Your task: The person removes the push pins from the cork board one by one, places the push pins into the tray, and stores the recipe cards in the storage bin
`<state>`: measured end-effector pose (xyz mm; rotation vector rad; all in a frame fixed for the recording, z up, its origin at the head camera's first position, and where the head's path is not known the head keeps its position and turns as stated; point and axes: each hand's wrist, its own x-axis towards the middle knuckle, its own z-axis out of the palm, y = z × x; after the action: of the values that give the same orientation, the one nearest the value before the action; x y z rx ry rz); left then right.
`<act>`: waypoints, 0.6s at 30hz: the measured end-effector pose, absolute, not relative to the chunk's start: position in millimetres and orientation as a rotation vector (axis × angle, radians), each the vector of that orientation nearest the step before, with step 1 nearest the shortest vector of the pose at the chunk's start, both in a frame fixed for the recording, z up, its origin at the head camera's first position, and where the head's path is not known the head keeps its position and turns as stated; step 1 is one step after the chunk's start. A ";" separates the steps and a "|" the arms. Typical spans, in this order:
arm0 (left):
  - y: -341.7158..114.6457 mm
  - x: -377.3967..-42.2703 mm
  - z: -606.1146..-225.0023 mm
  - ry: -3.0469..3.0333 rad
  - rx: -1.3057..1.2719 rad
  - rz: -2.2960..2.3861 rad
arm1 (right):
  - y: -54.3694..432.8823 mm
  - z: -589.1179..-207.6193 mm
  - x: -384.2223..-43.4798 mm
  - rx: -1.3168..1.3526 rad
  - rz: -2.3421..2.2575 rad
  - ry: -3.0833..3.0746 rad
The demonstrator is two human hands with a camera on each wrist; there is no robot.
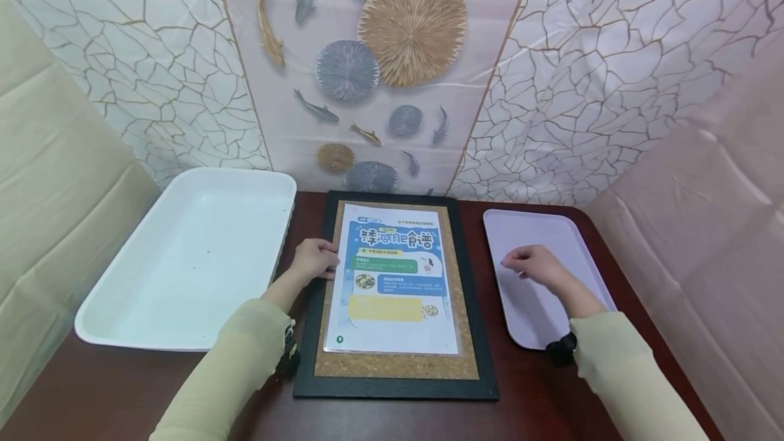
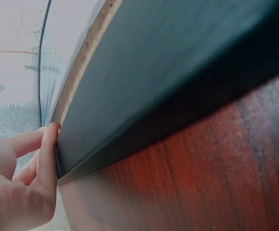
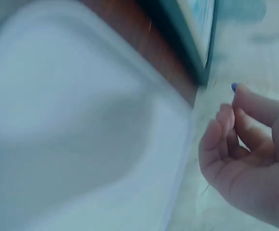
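A cork board (image 1: 395, 366) in a black frame lies on the table, with a printed sheet (image 1: 392, 332) of Chinese text on its cork. My left hand (image 1: 314, 259) rests on the board's left edge, its fingertips touching the left side of the sheet. In the left wrist view, those fingertips (image 2: 52, 132) meet the black frame (image 2: 130, 91) beside the cork. Over the lilac tray (image 1: 527, 318) hovers my right hand (image 1: 542, 267). Between its thumb and finger it pinches a small blue thing (image 3: 234, 87), mostly hidden, whose kind I cannot tell.
A large white tray (image 1: 190, 257) stands left of the board on the dark red-brown table (image 1: 361, 420). Patterned cloth (image 1: 367, 73) hangs behind the table, and plain cloth walls (image 1: 723, 223) close in both sides.
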<state>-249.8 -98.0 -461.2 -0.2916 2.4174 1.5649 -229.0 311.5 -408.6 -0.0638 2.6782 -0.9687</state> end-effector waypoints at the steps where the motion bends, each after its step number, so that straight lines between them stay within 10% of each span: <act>1: -97.7 -249.7 -461.3 2.417 -0.296 1.566 | 318.3 -409.6 -232.8 0.012 -0.983 2.687; 18: -98.4 -253.9 -464.3 2.414 -0.308 1.551 | 374.1 -444.3 -264.4 0.495 -0.929 2.710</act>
<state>-253.9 -98.4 -464.3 -0.3078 2.4139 1.5507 -264.4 374.1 -444.3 0.4954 2.7095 -0.9289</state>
